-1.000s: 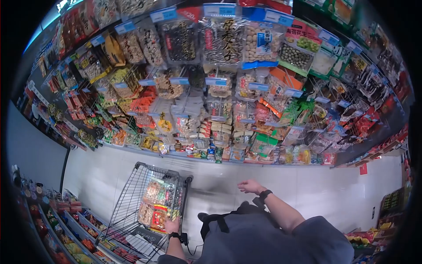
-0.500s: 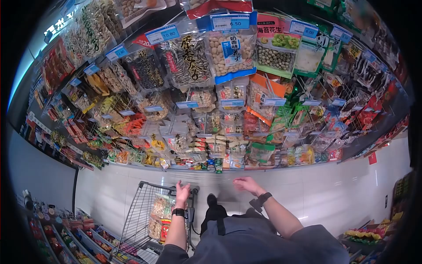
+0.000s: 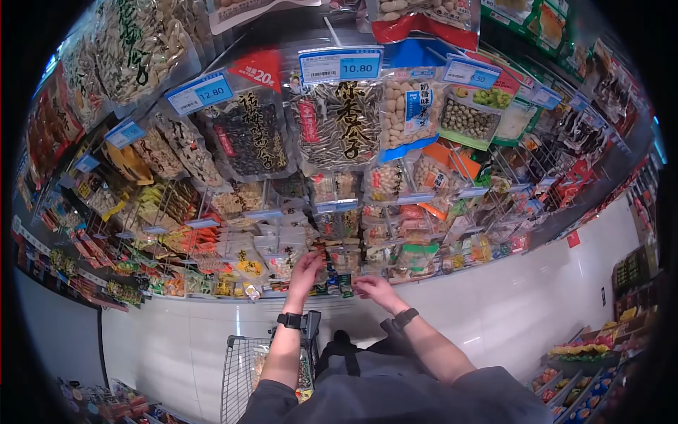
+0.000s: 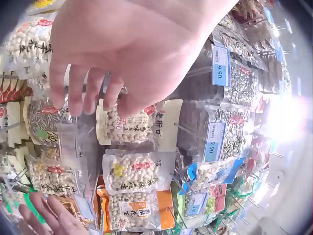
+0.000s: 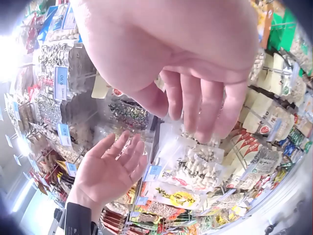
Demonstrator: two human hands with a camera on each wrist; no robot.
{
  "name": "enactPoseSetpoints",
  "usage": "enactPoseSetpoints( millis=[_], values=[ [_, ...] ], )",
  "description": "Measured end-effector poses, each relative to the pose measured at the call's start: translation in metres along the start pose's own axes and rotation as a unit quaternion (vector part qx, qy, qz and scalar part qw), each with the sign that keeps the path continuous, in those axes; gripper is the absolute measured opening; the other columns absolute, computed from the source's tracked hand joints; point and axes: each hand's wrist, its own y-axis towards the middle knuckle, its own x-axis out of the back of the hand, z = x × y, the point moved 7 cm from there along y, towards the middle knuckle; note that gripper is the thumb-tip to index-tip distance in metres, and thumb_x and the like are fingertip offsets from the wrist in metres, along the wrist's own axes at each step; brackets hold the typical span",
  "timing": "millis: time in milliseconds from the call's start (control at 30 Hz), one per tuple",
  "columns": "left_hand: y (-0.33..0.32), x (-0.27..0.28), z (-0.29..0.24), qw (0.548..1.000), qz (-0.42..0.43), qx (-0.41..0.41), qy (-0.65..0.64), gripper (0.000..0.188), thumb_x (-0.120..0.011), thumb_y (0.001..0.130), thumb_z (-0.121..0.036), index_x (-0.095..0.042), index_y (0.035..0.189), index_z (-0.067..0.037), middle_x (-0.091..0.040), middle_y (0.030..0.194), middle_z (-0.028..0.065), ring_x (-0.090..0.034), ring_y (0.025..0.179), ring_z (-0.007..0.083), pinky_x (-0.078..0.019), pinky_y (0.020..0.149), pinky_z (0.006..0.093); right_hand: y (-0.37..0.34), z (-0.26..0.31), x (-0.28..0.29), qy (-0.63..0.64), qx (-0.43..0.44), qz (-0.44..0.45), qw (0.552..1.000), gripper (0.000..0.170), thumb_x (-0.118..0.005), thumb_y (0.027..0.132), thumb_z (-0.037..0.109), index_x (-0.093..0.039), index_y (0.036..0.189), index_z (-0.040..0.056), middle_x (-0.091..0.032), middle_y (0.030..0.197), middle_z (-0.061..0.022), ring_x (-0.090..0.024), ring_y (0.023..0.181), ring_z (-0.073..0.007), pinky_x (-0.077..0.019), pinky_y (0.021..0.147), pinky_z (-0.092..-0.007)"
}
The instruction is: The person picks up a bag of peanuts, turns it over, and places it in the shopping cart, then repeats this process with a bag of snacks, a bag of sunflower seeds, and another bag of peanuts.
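In the head view my left hand (image 3: pixel 305 274) reaches forward at the lower middle, and my right hand (image 3: pixel 378 290) is raised a little to its right. Fingers of the left hand hang relaxed over hanging bags of nuts (image 4: pixel 131 171) in the left wrist view, holding nothing. The right wrist view shows the right hand (image 5: pixel 186 63) with loosely bent fingers over clear nut bags (image 5: pixel 195 169), also empty. There the left hand (image 5: pixel 110 169) appears palm up with spread fingers. Both hands stay apart; any contact with the bags cannot be made out.
Bags of seeds (image 3: pixel 339 124) and peanuts (image 3: pixel 411 106) hang on racks ahead, with price tags (image 3: pixel 341 66) above them. A wire shopping cart (image 3: pixel 244 353) holding packages stands at the lower left. Pale floor (image 3: pixel 494 297) lies between the racks and low shelves (image 3: pixel 583 381) behind.
My left hand has left the cart and risen forward toward the rack. The right hand has moved slightly left, nearer to it. My view has shifted closer to the upper bags.
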Motion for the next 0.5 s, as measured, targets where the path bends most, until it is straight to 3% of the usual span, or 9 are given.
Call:
enactPoseSetpoints(
  millis=[100, 200, 233, 300, 333, 400, 433, 500],
  values=[
    [0.021, -0.004, -0.009, 1.0, 0.004, 0.008, -0.024, 0.031, -0.061, 0.095, -0.021, -0.06, 0.124, -0.011, -0.065, 0.103, -0.0026, -0.059, 0.084, 0.006, -0.0451, 0.069, 0.0217, 0.024, 0.028, -0.005, 0.01, 0.044, 0.02, 0.999, 0.035, -0.057, 0.097, 0.021, -0.057, 0.125, 0.0002, -0.066, 0.113, -0.0083, -0.066, 0.099, -0.0173, -0.0521, 0.083, -0.0288],
    [0.042, -0.004, -0.011, 0.999, 0.006, -0.033, -0.038, 0.032, -0.06, 0.095, -0.016, -0.058, 0.127, -0.009, -0.065, 0.103, -0.0026, -0.058, 0.082, 0.0046, -0.0452, 0.069, 0.021, 0.052, 0.059, 0.009, -0.027, 0.068, -0.02, 0.997, 0.034, -0.058, 0.096, 0.017, -0.057, 0.126, 0.0002, -0.066, 0.113, -0.0084, -0.066, 0.1, -0.0166, -0.0521, 0.083, -0.0282],
    [0.049, -0.004, -0.012, 0.999, 0.002, -0.032, -0.037, 0.032, -0.06, 0.095, -0.016, -0.058, 0.127, -0.009, -0.065, 0.103, -0.0026, -0.058, 0.082, 0.0046, -0.0452, 0.069, 0.021, 0.062, 0.072, 0.017, -0.014, 0.113, -0.03, 0.993, 0.034, -0.058, 0.096, 0.014, -0.056, 0.127, -0.0004, -0.066, 0.114, -0.0084, -0.065, 0.103, -0.0165, -0.0518, 0.084, -0.0278],
    [0.065, -0.011, -0.016, 0.997, 0.032, -0.025, -0.06, 0.04, -0.059, 0.095, -0.013, -0.053, 0.134, -0.006, -0.064, 0.112, 0.0008, -0.059, 0.094, 0.0084, -0.0478, 0.074, 0.0226, 0.086, 0.095, 0.028, 0.003, 0.156, -0.033, 0.987, 0.035, -0.058, 0.095, 0.012, -0.055, 0.128, -0.001, -0.066, 0.114, -0.0084, -0.064, 0.105, -0.0164, -0.0516, 0.085, -0.0275],
    [0.073, -0.014, -0.017, 0.998, 0.026, -0.022, -0.056, 0.04, -0.059, 0.095, -0.013, -0.053, 0.134, -0.006, -0.064, 0.112, 0.0008, -0.059, 0.094, 0.0084, -0.0478, 0.074, 0.0226, 0.098, 0.106, 0.035, -0.01, 0.17, -0.056, 0.984, 0.037, -0.059, 0.094, 0.01, -0.053, 0.129, -0.0019, -0.065, 0.116, -0.0097, -0.063, 0.108, -0.0172, -0.0505, 0.088, -0.028],
    [0.09, -0.017, -0.031, 0.996, -0.013, -0.079, -0.035, 0.053, -0.06, 0.094, -0.013, -0.042, 0.142, -0.002, -0.057, 0.131, 0.0089, -0.057, 0.111, 0.015, -0.0469, 0.087, 0.0263, 0.122, 0.127, 0.043, -0.018, 0.181, -0.075, 0.98, 0.04, -0.059, 0.093, 0.007, -0.052, 0.131, -0.0028, -0.065, 0.117, -0.011, -0.062, 0.11, -0.0181, -0.0494, 0.091, -0.0285],
    [0.095, -0.02, -0.041, 0.996, -0.018, -0.076, -0.033, 0.053, -0.06, 0.094, -0.013, -0.042, 0.142, -0.002, -0.057, 0.131, 0.0089, -0.057, 0.111, 0.015, -0.0469, 0.087, 0.0263, 0.131, 0.144, 0.048, -0.072, 0.229, -0.098, 0.966, 0.042, -0.061, 0.092, 0.008, -0.051, 0.131, -0.0029, -0.064, 0.118, -0.012, -0.062, 0.11, -0.0194, -0.0486, 0.091, -0.0297],
    [0.099, -0.029, -0.063, 0.992, -0.008, -0.128, -0.014, 0.065, -0.064, 0.092, -0.016, -0.032, 0.146, 0.002, -0.044, 0.145, 0.0159, -0.049, 0.125, 0.0213, -0.0402, 0.099, 0.0296, 0.145, 0.159, 0.053, -0.125, 0.269, -0.114, 0.948, 0.045, -0.062, 0.09, 0.01, -0.05, 0.132, -0.003, -0.064, 0.118, -0.0131, -0.061, 0.11, -0.0206, -0.0477, 0.092, -0.031]
  ],
)
